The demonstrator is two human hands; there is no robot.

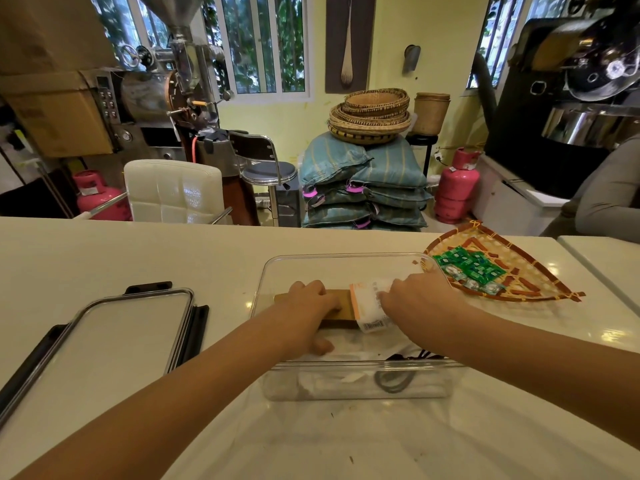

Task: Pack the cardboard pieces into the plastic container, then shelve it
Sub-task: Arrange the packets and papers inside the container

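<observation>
A clear plastic container (311, 263) stands open on the white counter in front of me. Both hands reach down into it. My left hand (310, 315) grips the left part of a brown cardboard piece (346, 308). My right hand (420, 296) holds its right end, where a white label with an orange edge and a barcode (369, 308) is stuck. Beneath the cardboard, white wrapping and a dark cord lie on the container's floor. The container's lid (114, 336), clear with black clips, lies flat on the counter to the left.
A woven tray (530, 282) with green sachets sits just right of the container. A person's grey sleeve (609, 199) shows at the far right edge. Beyond the counter stand a white chair, stacked sacks, baskets, pink gas cylinders and roasting machines.
</observation>
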